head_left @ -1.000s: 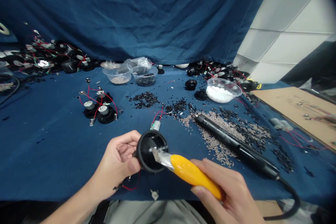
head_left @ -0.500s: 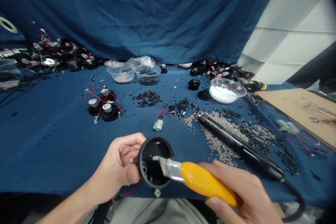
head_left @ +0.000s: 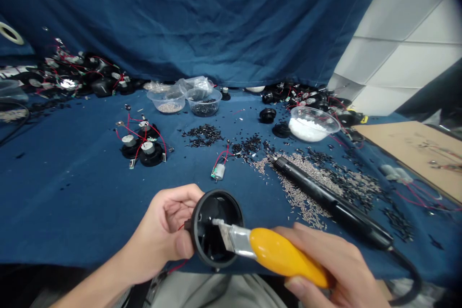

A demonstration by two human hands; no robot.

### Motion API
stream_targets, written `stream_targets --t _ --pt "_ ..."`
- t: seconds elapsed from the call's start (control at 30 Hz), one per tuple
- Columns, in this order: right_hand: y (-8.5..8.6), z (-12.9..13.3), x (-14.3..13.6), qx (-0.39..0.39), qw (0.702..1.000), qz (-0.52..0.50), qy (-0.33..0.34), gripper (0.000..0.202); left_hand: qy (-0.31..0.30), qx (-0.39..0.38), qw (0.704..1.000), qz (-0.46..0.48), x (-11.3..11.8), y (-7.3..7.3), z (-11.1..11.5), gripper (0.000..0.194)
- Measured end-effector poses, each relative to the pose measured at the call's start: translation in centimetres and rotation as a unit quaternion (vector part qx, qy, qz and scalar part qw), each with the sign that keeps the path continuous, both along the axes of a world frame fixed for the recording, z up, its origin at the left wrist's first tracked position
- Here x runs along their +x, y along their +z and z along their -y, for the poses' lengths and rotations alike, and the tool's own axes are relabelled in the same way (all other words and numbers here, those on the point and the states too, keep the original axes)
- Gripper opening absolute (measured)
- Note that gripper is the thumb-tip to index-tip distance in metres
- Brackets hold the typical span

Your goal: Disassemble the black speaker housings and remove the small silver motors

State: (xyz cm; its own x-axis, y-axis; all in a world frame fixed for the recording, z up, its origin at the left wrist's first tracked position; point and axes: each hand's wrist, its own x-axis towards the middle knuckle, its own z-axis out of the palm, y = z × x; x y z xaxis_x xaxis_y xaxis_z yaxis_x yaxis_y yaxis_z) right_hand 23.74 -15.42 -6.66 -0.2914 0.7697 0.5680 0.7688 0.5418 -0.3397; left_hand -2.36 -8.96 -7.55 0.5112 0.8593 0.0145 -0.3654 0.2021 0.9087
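My left hand (head_left: 173, 231) is closed around the side of a round black plastic housing (head_left: 236, 202), its open mouth facing up toward me. A red wire hangs below it. My right hand (head_left: 335, 264) grips the yellow handle of a brush-like tool (head_left: 288, 255) with a metal ferrule. The tool's tip reaches into the housing, and a small whitish blob shows at its end; whether it touches the inner wall I cannot tell. Just beyond the housing lies a small motor (head_left: 218, 172) with red wires.
A black electric screwdriver (head_left: 332, 202) lies at right across scattered screws (head_left: 303, 202). Behind it stands a bowl of white paste (head_left: 308, 127). Motor assemblies (head_left: 146, 147) sit at left, tubs (head_left: 169, 101) at the back, and a cardboard sheet (head_left: 407, 142) at far right.
The housing has turned slightly in my left hand and shifted a little right. The tool in my right hand has moved slightly down and right, its tip still inside the housing.
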Motion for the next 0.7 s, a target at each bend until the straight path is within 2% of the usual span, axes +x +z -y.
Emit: stream_targets --t 0.17,0.27,0.5,0.7 --pt "0.0 0.0 -0.2 0.003 1.0 0.0 -0.005 0.039 0.003 0.001 1.0 0.002 0.1 0.0 -0.1 0.018" --pt "-0.5 0.2 0.0 0.006 0.999 -0.005 -0.031 0.038 -0.001 -0.006 1.0 0.001 0.1 0.0 0.0 0.019" --pt "-1.9 0.7 2.6 0.005 0.997 0.014 -0.077 0.03 0.032 -0.028 0.999 0.0 0.3 0.3 -0.2 0.04" --pt "-1.2 -1.2 3.2 -0.061 0.995 -0.019 -0.08 0.022 0.047 -0.062 0.996 -0.04 1.0 1.2 -0.3 0.048"
